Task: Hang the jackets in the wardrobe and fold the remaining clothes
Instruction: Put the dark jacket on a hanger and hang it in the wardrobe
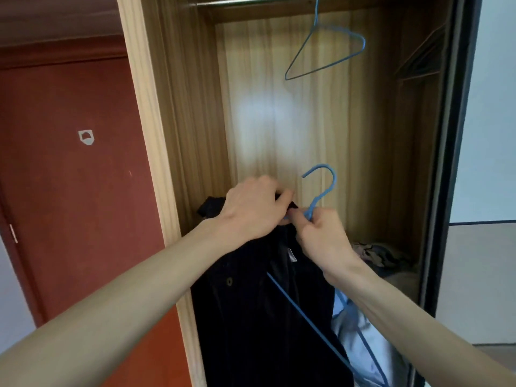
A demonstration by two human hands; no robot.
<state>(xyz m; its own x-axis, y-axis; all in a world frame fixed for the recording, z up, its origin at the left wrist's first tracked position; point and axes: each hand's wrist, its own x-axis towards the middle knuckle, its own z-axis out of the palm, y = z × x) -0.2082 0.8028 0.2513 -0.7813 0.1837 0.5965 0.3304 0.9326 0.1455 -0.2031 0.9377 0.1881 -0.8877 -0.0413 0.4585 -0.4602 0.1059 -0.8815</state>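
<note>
Both forearms reach in: left hand [252,210] pinches the dark jacket [251,303] collar, right hand [321,236] grips the blue hanger [321,188] neck. Threading seems underway; next, hook the rail [251,0] at twelve o'clock.

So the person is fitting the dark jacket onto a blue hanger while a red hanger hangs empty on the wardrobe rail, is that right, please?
Not quite: the empty hanger on the wardrobe rail is blue, not red, as the head view shows. The rest holds: the left hand and right hand are fitting the dark jacket onto a blue hanger.
</note>
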